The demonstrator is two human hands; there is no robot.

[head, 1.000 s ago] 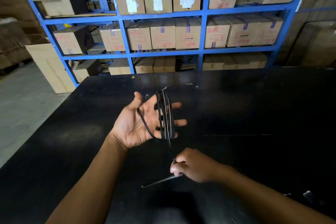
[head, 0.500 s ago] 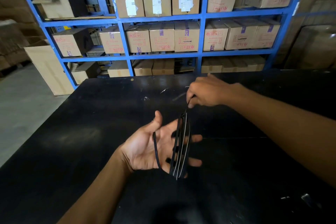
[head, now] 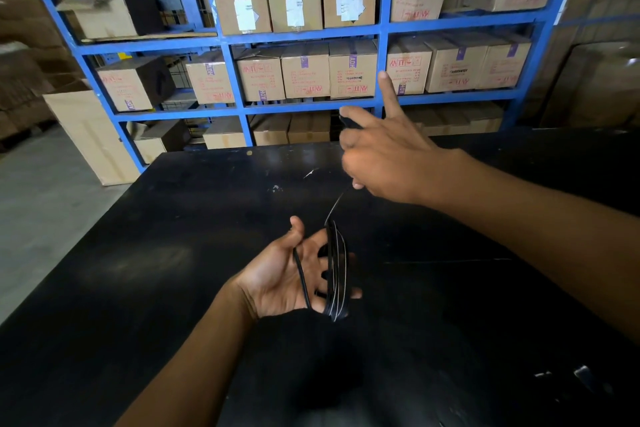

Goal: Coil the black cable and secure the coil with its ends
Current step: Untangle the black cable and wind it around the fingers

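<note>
The black cable (head: 335, 274) is wound in several loops around the spread fingers of my left hand (head: 287, 274), which is held palm up over the black table. One loose turn crosses the palm. A thin strand runs up from the coil to my right hand (head: 384, 156), which is raised above and beyond the left hand. The right hand pinches the cable's dark end between thumb and fingers, with the index finger pointing up.
The black table (head: 173, 253) fills the lower view, with its far edge near the blue shelving (head: 228, 73) stacked with cardboard boxes. A tall carton (head: 90, 135) stands on the grey floor at the left. Small dark items (head: 585, 376) lie at the table's right front.
My right hand rose from below the left hand to above and beyond it, carrying the cable end over the coil. The left hand sank lower in view, its fingers still spread.
</note>
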